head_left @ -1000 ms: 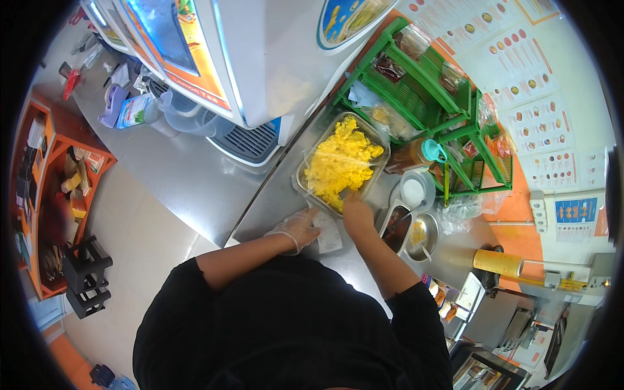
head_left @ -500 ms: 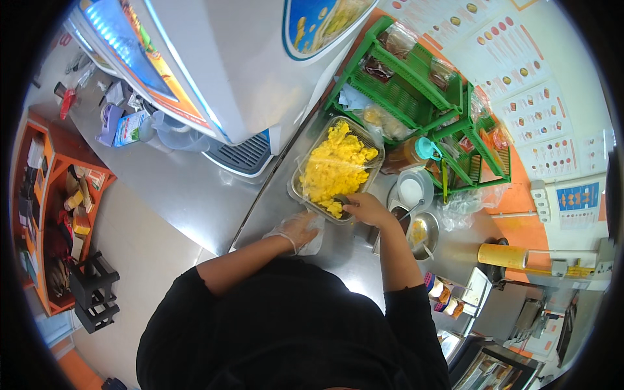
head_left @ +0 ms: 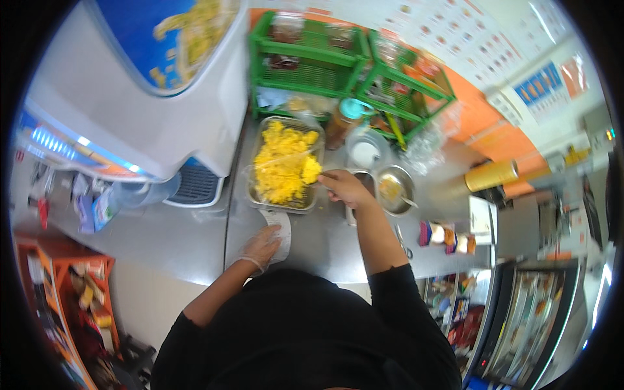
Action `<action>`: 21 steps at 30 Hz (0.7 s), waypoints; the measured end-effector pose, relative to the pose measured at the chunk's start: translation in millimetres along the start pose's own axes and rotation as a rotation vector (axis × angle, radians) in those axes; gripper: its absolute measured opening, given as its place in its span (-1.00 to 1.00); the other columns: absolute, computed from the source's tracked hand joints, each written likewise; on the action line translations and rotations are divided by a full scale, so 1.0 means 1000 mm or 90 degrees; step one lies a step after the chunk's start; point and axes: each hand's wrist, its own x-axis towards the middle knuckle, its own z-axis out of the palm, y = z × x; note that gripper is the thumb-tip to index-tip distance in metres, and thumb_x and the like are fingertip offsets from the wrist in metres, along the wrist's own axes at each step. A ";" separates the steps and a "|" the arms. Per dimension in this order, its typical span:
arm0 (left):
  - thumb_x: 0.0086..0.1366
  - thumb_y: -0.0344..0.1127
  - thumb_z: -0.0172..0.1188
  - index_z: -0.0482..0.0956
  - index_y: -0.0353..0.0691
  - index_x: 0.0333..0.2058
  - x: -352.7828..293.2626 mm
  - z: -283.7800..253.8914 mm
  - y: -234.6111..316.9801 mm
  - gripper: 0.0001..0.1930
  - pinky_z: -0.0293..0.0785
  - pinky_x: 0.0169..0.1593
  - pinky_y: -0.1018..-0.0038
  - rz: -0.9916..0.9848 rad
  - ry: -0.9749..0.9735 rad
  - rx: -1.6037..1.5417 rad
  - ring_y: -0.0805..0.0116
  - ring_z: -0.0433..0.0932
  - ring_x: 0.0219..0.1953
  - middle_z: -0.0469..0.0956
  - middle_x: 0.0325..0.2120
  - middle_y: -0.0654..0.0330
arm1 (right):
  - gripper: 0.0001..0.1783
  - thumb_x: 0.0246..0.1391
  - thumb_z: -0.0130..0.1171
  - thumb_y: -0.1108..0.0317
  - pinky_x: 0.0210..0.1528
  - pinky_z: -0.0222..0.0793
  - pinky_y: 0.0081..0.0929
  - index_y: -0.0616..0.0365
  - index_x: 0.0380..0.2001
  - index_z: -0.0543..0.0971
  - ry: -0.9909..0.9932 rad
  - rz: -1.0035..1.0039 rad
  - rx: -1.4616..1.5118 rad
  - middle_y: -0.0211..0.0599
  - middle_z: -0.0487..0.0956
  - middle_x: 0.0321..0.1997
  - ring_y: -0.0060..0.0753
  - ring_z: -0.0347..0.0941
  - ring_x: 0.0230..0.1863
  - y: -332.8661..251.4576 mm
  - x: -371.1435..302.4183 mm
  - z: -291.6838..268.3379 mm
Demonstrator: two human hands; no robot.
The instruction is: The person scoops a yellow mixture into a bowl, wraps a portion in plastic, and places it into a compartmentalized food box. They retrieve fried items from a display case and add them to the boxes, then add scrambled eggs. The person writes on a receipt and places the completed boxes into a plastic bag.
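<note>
A metal tray (head_left: 302,209) holds a heap of yellow, scrambled-egg-like food (head_left: 278,162), with clear plastic film lying over part of it. My right hand (head_left: 351,190) is closed around a dark spoon (head_left: 324,177) at the tray's right edge. A lump of the yellow food sits at the spoon's end, and the bowl beneath it is hidden. Below the tray, my left hand (head_left: 261,246) wears a clear plastic glove. Its fingers grip a curved white paper sleeve (head_left: 279,229) with faint print.
Green plastic baskets (head_left: 312,75) with bagged goods stand behind the tray. Beside it are a turquoise-lidded bottle (head_left: 344,123), a white-filled container (head_left: 364,151) and a steel bowl (head_left: 394,190). A large white machine (head_left: 175,123) fills the left. Scissors (head_left: 403,244) lie on the counter.
My right hand has lifted the spoon from the heap to the tray's right edge with yellow food. The paper in my left hand stands more upright. The whole view has turned.
</note>
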 end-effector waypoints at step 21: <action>0.47 0.22 -0.12 0.68 -0.24 -0.02 0.112 0.314 0.272 -0.37 0.46 0.16 0.11 0.239 -0.305 0.428 -0.12 0.57 0.03 0.61 -0.05 -0.13 | -0.48 0.25 0.26 0.20 -0.46 0.46 -0.57 0.40 0.12 0.54 0.582 0.058 0.186 -0.29 0.63 -0.27 -0.58 0.43 -0.48 0.187 -0.346 -0.212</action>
